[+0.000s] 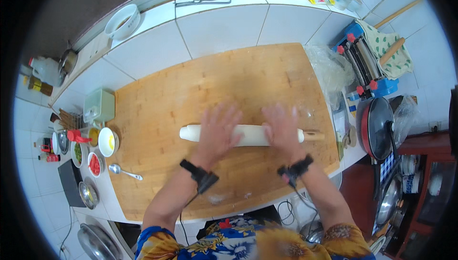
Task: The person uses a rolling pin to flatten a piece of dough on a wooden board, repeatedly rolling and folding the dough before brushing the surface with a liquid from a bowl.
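Note:
White dough is wrapped around a wooden rolling pin that lies crosswise on a large wooden board. The pin's bare end sticks out at the right. Across the left part of the roll lies my left hand, its fingers spread and pointing away from me. My right hand rests in the same way over the right part. Both hands are a little blurred, and neither is closed around the roll. Each wrist bears a black strap with a cable.
Left of the board stand a lidded green container, a white bowl with yellow liquid, a bowl of red food and a metal spoon. At the right are a plastic bag, a pasta machine and a lidded pan.

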### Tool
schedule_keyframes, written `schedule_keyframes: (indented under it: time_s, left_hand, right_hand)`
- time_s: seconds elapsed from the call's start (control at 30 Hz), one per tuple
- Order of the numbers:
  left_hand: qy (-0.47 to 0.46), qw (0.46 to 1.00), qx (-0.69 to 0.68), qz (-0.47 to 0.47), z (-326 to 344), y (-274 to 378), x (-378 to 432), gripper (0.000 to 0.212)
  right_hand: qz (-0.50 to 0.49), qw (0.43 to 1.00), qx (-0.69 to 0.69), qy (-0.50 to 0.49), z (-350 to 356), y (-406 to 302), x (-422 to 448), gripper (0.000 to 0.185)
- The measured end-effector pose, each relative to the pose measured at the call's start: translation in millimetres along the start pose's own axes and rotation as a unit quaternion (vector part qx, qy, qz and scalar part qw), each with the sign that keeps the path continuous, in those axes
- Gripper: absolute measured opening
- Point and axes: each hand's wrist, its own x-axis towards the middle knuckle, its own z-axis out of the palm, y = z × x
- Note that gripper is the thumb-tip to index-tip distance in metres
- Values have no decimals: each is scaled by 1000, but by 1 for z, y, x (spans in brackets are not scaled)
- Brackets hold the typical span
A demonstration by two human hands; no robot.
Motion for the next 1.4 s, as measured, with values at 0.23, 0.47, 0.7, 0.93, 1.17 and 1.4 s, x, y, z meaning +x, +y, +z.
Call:
schedule_keyframes:
  time_s: [0.23, 0.47, 0.7, 0.93, 1.17, 1.4]
  left_hand:
    - [-41, 998, -36, -9, 34, -35, 81, 52]
    - [72, 993, -19, -96, 33, -99, 102, 44]
    - [16, 993, -22, -112, 44, -66, 33, 39]
    - [109, 969, -164, -150, 34, -70, 120, 41]
    - [56, 986, -72, -143, 46, -87, 90, 41]
    - [13, 992, -50, -116, 45, -78, 94, 36]
  right_hand:
    - [53, 993, 43, -94, 42, 24, 85, 39]
    - [44, 994, 84, 52, 45, 100, 116, 35]
    - [-31, 995, 97, -22, 37, 104, 57, 36]
    - [56, 994, 97, 6, 24, 156, 72, 44]
    - [70, 995, 68, -31, 8, 125, 16, 63]
    - [39, 990, 120, -67, 10, 135, 32, 50]
